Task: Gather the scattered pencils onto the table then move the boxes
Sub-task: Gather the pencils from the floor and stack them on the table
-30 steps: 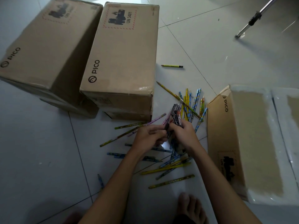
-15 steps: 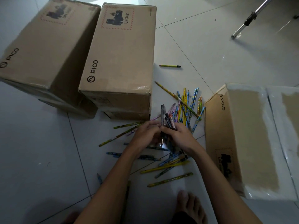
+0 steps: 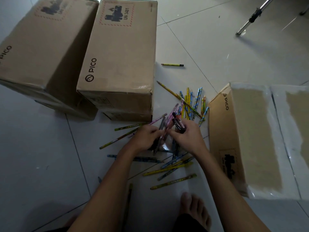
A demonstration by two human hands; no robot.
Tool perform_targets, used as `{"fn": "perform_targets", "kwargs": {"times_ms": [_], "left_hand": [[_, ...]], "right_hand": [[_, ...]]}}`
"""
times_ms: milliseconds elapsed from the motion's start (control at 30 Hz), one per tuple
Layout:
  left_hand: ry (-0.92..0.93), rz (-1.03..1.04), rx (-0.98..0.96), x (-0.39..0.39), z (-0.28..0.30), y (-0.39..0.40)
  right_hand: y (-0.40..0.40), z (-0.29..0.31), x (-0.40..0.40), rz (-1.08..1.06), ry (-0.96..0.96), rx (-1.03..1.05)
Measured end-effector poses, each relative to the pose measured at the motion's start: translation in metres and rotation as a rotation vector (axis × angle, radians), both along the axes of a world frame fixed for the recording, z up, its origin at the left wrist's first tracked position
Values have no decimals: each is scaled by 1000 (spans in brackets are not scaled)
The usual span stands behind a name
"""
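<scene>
Gripping a loose bundle of pencils (image 3: pixel 168 128) between them, the left hand (image 3: pixel 147 139) and right hand (image 3: pixel 187 138) have their fingers curled round the shafts, low over the floor (image 3: pixel 41 164); many more pencils lie scattered below and beyond the hands, one yellow pencil (image 3: pixel 172 65) well apart. The bundle looks uneven, so a few could slip out if either hold loosens; the bare foot (image 3: pixel 195 211) sits near strays that could roll underfoot; the lone one could be overlooked. The middle box (image 3: pixel 122 64) reads "PICO" and "UN 3481"; the left box (image 3: pixel 38 47) and right box (image 3: pixel 242 139) also show "PICO"; their smaller labels are illegible.
</scene>
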State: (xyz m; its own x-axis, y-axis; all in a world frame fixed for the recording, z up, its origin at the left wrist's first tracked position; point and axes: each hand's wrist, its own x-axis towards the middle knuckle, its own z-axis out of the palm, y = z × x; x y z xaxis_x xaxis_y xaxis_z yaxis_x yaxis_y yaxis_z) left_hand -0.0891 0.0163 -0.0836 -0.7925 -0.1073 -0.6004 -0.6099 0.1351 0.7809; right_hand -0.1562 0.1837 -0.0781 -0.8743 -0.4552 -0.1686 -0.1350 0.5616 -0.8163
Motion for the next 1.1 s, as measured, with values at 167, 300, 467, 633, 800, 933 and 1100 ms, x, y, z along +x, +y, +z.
{"fn": "perform_targets", "kwargs": {"times_ms": [167,300,467,633,800,933,1100], "left_hand": [[-56,-166,53,1,2,-2],[-96,-234,84,0,10,-5],[-147,-243,38,-3,20,-9],[-71,49,-53,-9,25,-22],[2,433,59,-10,21,-11],[60,620,57,-6,11,9],[127,466,77,-2,8,10]], "right_hand": [[-2,4,-7,233,128,132],[-1,6,-3,335,51,253],[5,-5,1,349,14,333],[11,-8,3,243,-42,312],[7,-6,0,127,-68,295],[9,-10,-5,134,-133,285],[16,-7,-5,226,-260,197]]}}
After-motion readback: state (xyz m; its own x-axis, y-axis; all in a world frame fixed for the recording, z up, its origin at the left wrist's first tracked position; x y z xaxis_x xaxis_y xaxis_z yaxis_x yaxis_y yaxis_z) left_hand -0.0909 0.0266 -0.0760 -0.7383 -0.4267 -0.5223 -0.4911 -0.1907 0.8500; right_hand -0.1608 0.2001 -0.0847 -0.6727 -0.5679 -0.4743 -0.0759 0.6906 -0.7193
